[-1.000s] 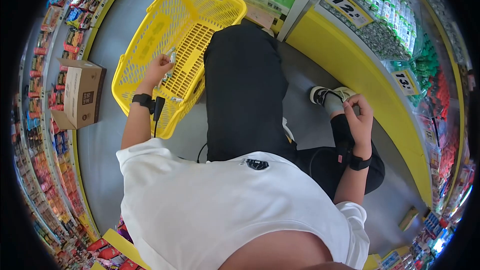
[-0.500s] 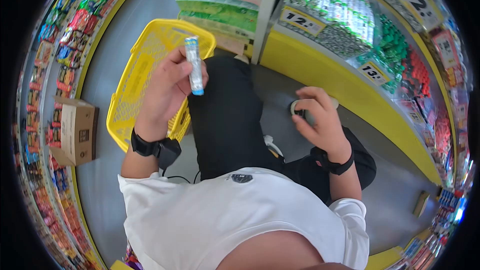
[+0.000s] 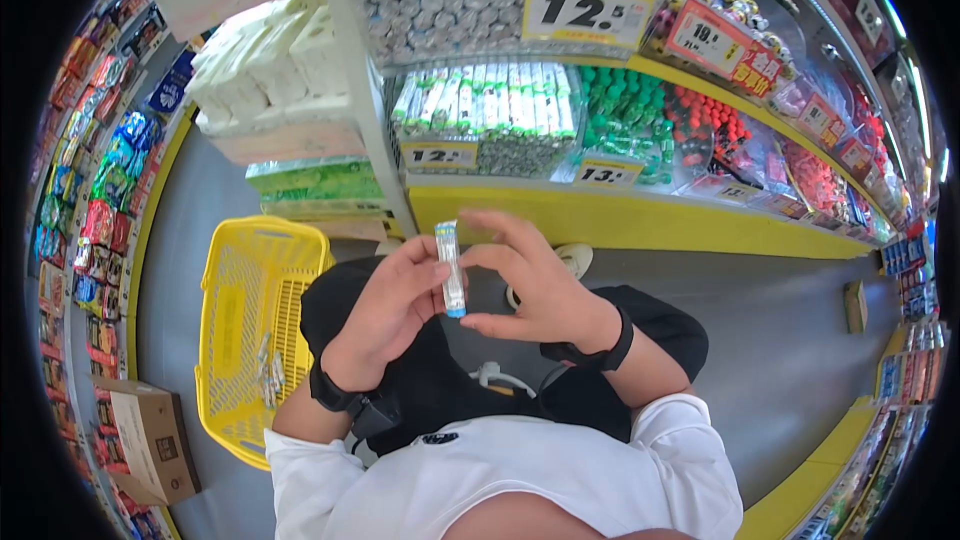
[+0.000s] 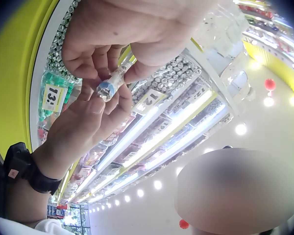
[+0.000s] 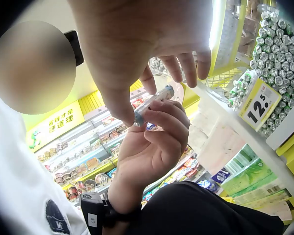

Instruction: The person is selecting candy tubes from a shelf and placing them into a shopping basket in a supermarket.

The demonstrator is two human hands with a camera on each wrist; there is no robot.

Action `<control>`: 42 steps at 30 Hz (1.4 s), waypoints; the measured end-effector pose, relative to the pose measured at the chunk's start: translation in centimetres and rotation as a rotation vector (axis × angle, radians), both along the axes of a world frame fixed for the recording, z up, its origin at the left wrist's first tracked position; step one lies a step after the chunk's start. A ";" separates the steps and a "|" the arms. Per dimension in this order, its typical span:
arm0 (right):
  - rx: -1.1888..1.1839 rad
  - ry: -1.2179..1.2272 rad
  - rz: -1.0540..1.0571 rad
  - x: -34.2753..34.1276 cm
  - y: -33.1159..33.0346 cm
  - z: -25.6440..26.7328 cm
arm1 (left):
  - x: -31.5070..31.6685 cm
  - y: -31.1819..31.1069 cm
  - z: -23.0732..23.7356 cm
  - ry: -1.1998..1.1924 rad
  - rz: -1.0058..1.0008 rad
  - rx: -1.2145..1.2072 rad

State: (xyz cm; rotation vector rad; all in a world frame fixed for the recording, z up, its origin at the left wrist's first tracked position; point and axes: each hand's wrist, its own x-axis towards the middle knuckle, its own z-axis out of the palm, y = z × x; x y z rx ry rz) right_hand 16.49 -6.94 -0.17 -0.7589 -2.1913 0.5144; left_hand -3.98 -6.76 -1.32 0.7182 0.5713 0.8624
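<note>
In the head view a slim silver-wrapped roll (image 3: 452, 275) with blue ends stands nearly upright in front of the lap. My left hand (image 3: 393, 305) pinches it between thumb and fingers. From the other side my right hand (image 3: 535, 285) comes close, its index fingertip right at the wrapper and its thumb near the lower blue end. The right wrist view shows the roll (image 5: 154, 104) between the two hands, the right fingers spread loosely. In the left wrist view, one blue end of the roll (image 4: 110, 87) faces the camera.
A yellow basket (image 3: 207, 340), with several small wrapped sticks (image 3: 272, 375) inside, stands on the floor at the left. Beside it is an open cardboard box (image 3: 160, 440). Shelves with wrapped rolls (image 3: 490, 100) and price tags (image 3: 585, 8) rise ahead. Tissue packs (image 3: 315, 183) are stacked behind the basket.
My left hand has brought the roll up out of the basket and over the lap. The right hand has moved from the right side over to the roll. The head view has tipped up toward the shelves.
</note>
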 end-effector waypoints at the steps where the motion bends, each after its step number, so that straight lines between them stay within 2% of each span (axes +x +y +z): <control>1: 0.007 -0.017 0.008 0.3 0.2 0.0 | 0.2 0.1 0.0 0.006 -0.001 -0.006; 7: 0.007 0.022 -0.012 0.6 0.4 0.4 | 1.1 0.9 -0.5 -0.008 -0.083 -0.034; 15: 0.109 -0.012 -0.056 2.9 1.3 1.3 | 1.8 1.4 -0.4 0.016 -0.081 -0.010; 22: 0.382 -0.054 -0.245 8.7 5.1 10.2 | 1.9 1.4 -0.9 0.030 -0.096 0.024; 28: 0.502 -0.034 -0.278 11.5 9.8 18.2 | 1.7 1.0 -0.9 0.045 -0.088 0.049; 32: 0.484 -0.197 -0.334 12.7 13.1 21.0 | 1.6 1.0 -0.9 0.040 -0.073 0.040; 37: 0.390 -0.372 -0.343 12.8 15.1 21.9 | 1.5 1.0 -1.1 0.030 -0.080 0.047; 42: 0.292 -0.425 -0.317 12.7 15.1 22.0 | 1.5 1.0 -0.9 0.007 -0.081 0.044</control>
